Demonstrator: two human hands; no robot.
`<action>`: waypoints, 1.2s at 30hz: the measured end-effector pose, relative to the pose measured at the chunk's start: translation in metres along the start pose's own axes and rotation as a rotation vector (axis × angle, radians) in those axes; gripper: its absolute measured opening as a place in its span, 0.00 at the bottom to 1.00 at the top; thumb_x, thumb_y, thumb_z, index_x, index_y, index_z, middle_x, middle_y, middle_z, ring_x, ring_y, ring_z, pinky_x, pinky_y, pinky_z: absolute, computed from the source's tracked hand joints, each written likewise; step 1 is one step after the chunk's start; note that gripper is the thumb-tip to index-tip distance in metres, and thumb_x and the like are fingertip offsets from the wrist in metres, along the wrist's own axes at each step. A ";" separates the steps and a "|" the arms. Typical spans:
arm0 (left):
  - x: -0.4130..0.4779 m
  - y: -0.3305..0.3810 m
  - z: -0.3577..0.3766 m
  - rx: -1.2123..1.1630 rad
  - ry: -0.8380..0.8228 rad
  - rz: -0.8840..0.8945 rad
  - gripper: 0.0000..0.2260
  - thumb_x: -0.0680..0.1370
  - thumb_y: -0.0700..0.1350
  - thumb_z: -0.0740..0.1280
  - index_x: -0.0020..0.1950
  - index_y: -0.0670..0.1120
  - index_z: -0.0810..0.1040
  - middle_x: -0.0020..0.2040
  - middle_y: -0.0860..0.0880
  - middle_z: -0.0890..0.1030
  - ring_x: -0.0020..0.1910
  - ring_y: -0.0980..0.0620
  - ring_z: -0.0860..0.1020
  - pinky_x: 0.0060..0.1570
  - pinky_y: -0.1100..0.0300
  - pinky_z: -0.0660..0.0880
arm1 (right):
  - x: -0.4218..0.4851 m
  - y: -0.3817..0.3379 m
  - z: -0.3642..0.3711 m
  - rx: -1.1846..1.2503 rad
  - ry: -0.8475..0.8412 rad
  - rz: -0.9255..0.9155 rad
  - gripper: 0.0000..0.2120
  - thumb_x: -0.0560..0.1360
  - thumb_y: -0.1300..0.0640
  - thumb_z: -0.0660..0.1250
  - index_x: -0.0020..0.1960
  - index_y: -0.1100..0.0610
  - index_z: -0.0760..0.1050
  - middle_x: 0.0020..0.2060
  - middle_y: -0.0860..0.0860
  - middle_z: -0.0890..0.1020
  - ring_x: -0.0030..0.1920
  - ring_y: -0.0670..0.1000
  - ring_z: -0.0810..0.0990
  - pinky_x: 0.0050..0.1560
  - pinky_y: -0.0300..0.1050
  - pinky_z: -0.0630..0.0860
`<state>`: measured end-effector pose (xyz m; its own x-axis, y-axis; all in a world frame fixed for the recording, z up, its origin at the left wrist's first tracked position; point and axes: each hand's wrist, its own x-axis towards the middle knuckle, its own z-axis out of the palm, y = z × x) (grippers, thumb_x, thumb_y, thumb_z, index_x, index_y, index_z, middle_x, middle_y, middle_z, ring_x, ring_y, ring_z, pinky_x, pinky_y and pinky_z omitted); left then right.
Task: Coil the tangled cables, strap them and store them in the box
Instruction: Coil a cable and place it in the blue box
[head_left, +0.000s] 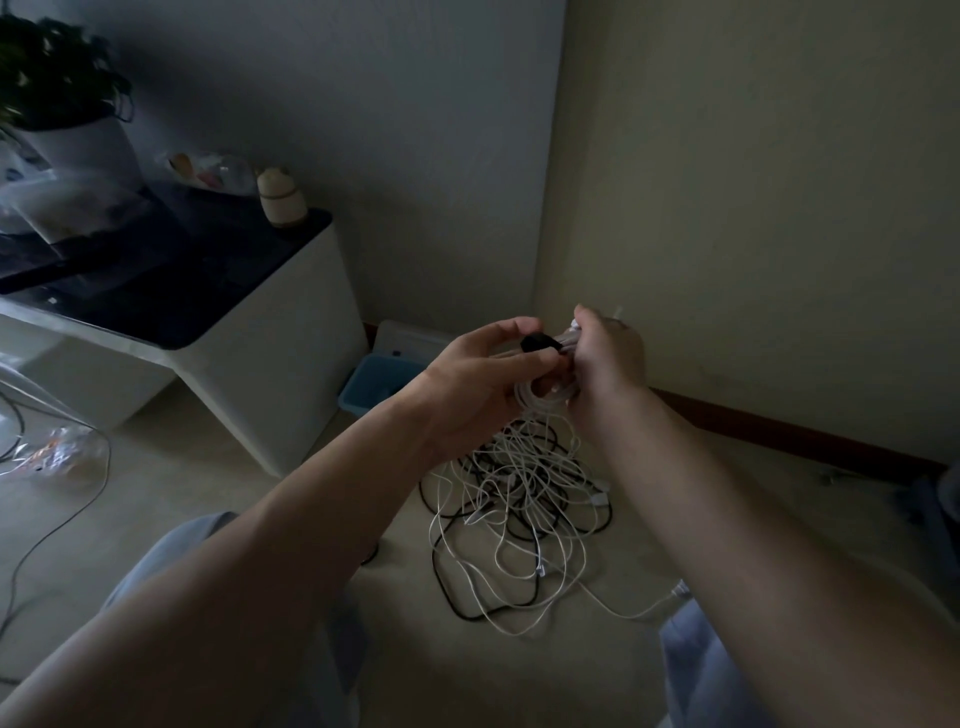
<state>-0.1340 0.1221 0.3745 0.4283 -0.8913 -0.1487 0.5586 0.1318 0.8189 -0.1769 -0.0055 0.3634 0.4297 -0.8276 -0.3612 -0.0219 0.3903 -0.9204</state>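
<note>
A tangle of white and black cables lies on the floor between my knees. Above it I hold a small white cable coil in both hands. My right hand grips the coil's right side. My left hand pinches a black strap that lies over the coil's top. A blue box stands on the floor behind my left hand, with a white lid leaning on the wall behind it; my hand hides part of the box.
A white cabinet with a dark top stands at the left, carrying a potted plant, bags and a small jar. A clear plastic bag and a thin dark wire lie on the floor at the far left. The walls meet in a corner behind the box.
</note>
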 end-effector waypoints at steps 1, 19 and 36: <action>0.000 -0.001 0.002 -0.003 0.019 0.012 0.15 0.77 0.31 0.66 0.62 0.41 0.70 0.50 0.37 0.77 0.46 0.45 0.78 0.50 0.55 0.76 | -0.001 0.000 -0.001 0.002 0.004 -0.005 0.11 0.78 0.56 0.66 0.38 0.58 0.73 0.29 0.53 0.77 0.21 0.49 0.75 0.23 0.37 0.69; -0.004 0.017 -0.013 0.102 0.187 0.047 0.18 0.69 0.36 0.71 0.59 0.36 0.76 0.46 0.38 0.82 0.34 0.49 0.83 0.37 0.61 0.82 | 0.002 -0.004 -0.019 0.104 -0.428 0.284 0.07 0.77 0.57 0.67 0.42 0.59 0.76 0.35 0.55 0.80 0.33 0.52 0.81 0.35 0.44 0.80; -0.006 0.013 -0.018 0.293 0.189 0.071 0.12 0.77 0.30 0.68 0.60 0.35 0.75 0.40 0.41 0.84 0.35 0.50 0.84 0.35 0.62 0.81 | -0.021 -0.016 -0.028 -0.728 -0.637 -0.751 0.06 0.77 0.59 0.70 0.49 0.49 0.81 0.40 0.44 0.82 0.39 0.41 0.81 0.41 0.37 0.78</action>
<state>-0.1165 0.1366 0.3758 0.5980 -0.7846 -0.1636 0.3070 0.0357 0.9511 -0.2105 -0.0057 0.3816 0.9132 -0.3255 0.2452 0.0096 -0.5844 -0.8114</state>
